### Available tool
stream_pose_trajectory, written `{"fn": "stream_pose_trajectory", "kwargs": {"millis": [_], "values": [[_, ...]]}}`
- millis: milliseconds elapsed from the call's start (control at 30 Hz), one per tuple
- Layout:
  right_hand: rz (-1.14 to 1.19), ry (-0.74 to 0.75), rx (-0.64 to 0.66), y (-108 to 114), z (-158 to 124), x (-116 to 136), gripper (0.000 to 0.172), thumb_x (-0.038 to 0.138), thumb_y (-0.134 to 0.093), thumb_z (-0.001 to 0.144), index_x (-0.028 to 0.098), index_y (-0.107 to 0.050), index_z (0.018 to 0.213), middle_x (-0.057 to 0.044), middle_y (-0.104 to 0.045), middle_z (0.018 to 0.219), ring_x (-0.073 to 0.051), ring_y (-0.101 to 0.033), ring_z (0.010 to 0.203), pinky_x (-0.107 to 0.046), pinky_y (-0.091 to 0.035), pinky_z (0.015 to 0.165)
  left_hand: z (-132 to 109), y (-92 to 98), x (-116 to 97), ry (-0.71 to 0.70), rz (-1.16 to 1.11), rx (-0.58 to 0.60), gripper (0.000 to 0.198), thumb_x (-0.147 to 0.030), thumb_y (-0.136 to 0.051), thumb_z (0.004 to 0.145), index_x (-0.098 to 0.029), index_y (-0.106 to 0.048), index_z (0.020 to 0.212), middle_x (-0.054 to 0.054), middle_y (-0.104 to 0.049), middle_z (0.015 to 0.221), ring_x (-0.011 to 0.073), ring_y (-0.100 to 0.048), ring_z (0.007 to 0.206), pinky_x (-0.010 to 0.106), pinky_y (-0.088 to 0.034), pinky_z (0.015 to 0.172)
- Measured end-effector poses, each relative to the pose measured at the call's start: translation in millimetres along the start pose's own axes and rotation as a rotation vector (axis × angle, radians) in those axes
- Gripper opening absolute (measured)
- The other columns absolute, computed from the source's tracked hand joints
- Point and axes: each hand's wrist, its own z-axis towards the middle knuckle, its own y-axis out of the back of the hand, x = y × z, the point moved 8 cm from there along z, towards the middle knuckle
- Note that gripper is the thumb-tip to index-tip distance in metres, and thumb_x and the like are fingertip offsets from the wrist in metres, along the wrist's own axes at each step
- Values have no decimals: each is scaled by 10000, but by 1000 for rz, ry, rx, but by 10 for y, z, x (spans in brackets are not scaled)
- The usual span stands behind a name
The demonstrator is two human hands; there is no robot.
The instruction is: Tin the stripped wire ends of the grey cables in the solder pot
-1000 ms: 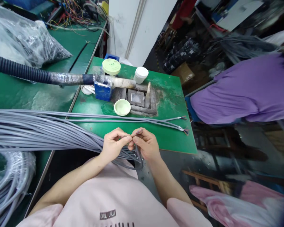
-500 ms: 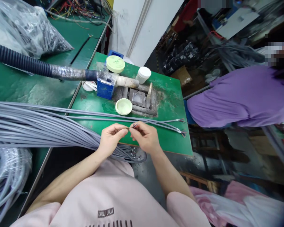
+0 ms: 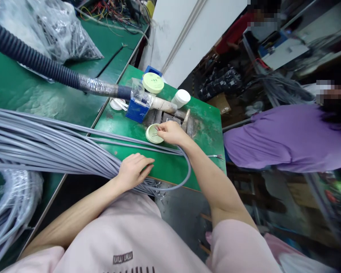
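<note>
My right hand [image 3: 173, 132] pinches the end of a grey cable [image 3: 189, 167]. Thin wire ends [image 3: 155, 132] point from its fingertips into a shallow pale-green cup [image 3: 149, 138]; what lies in the cup is hard to make out. From that hand the cable loops down and back left beneath the table edge. My left hand [image 3: 134, 170] holds nothing, its fingers stretched out and slightly apart, beside a thick bundle of grey cables [image 3: 74, 151]. Another grey cable, its end stripped [image 3: 215, 156], lies across the green table [image 3: 204, 172].
Behind the cup sits a dark, stained metal fixture [image 3: 190, 127], with a hose [image 3: 99, 86] reaching toward it. A blue box [image 3: 136, 110], white jar [image 3: 182, 98] and round green lid [image 3: 153, 82] stand nearby. A person in purple [image 3: 290, 136] is at right.
My right hand has moved up from beside my left hand to the cup, carrying a cable end. My left hand's fingers have let go of the wires and straightened. The view has shifted slightly.
</note>
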Motion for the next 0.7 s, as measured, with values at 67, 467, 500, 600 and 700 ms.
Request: {"fn": "stream_pose_trajectory", "kwargs": {"millis": [67,467,500,600,700], "values": [[-92,5,37,-35,44,40,153,182,-505,716,155,-593,595,-16,-559,561,-118,-444,538,-266,-220,517,-4,-7,6,-3,0,3,120,-203,-563,876,-152,-636,957,38,-689,740,145,-584,653,272,-450,624],[46,-48,-57,212,-33,-248,188,192,-520,689,168,-472,509,24,-434,472,-90,-369,492,-254,-215,490,1,56,-3,-9,-32,-37,103,-190,-552,875,-161,-634,929,34,-675,705,142,-580,631,272,-431,605],[111,-93,-90,263,-53,-391,209,205,-524,689,171,-448,497,32,-412,453,-83,-361,475,-249,-214,480,2,69,-6,-12,-49,-51,100,-186,-555,872,-164,-634,929,32,-674,700,139,-578,626,269,-431,603],[287,-274,-141,282,-73,-870,230,232,-536,685,178,-429,489,40,-419,415,-72,-370,409,-233,-231,445,-2,130,-16,-32,-126,-116,96,-166,-567,857,-173,-630,930,25,-673,685,129,-572,604,261,-431,594],[366,-407,-161,183,-23,-1216,203,221,-548,670,172,-459,494,44,-437,399,-67,-380,365,-224,-258,421,-9,167,-16,-45,-174,-154,117,-141,-582,840,-177,-627,942,24,-675,683,127,-572,599,258,-431,586]]}}
